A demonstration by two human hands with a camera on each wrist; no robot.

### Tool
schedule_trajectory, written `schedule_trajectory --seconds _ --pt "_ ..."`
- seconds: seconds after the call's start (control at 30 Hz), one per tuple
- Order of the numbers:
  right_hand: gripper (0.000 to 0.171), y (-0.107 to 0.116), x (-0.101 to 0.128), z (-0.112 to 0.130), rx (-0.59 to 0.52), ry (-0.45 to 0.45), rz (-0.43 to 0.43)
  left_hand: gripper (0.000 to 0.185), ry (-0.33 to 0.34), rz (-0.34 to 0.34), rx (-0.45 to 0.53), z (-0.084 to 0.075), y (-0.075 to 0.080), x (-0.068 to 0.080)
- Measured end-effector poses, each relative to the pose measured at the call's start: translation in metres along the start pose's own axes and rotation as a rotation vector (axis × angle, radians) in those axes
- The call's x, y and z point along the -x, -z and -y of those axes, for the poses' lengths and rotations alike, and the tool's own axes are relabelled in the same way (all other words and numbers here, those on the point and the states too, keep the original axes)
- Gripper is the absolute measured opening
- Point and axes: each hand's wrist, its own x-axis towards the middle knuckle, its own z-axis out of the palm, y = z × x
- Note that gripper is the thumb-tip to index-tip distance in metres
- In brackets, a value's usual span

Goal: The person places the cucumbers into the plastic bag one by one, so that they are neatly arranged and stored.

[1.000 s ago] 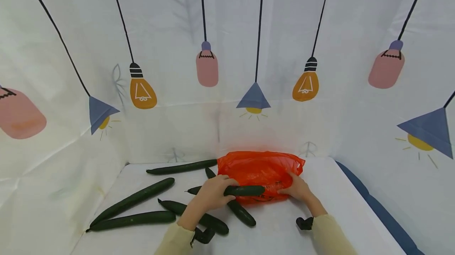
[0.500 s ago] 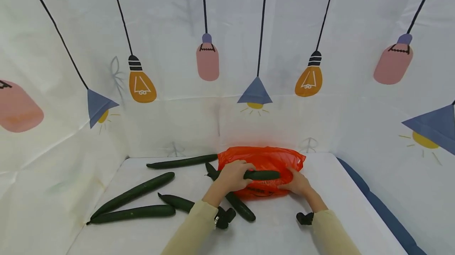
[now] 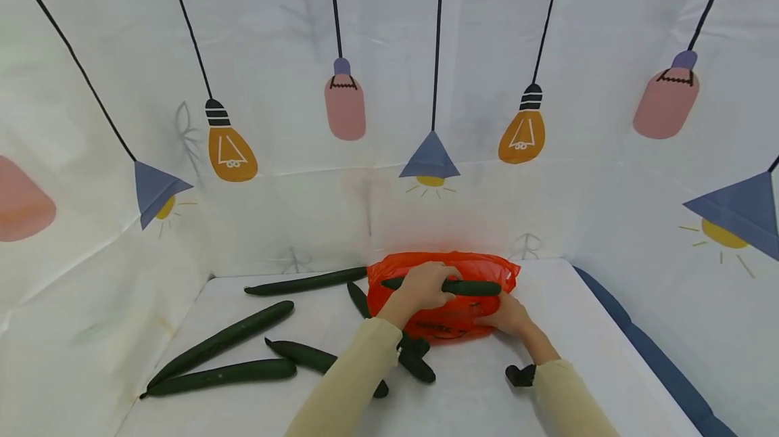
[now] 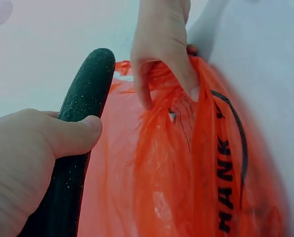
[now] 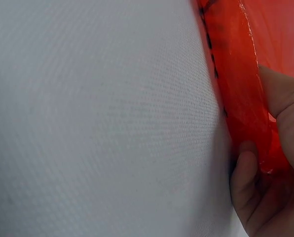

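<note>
White cloth table | lamp-print backdrop | loose cucumbers

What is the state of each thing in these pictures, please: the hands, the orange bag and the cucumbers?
Left hand: grips one cucumber.
Held cucumber: lifted, lying level over the bag.
Right hand: pinches the bag's edge.
Orange plastic bag: on the table, crumpled, edge held up.
Loose cucumbers: lying flat on the white table, untouched.
</note>
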Motion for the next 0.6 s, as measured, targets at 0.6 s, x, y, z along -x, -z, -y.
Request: schedule_trajectory --seconds 0.6 --pt "0.106 -0.001 -0.002 0.004 0.017 -0.129 0.029 0.037 0.114 0.019 0.341 0.035 -0.025 -0.045"
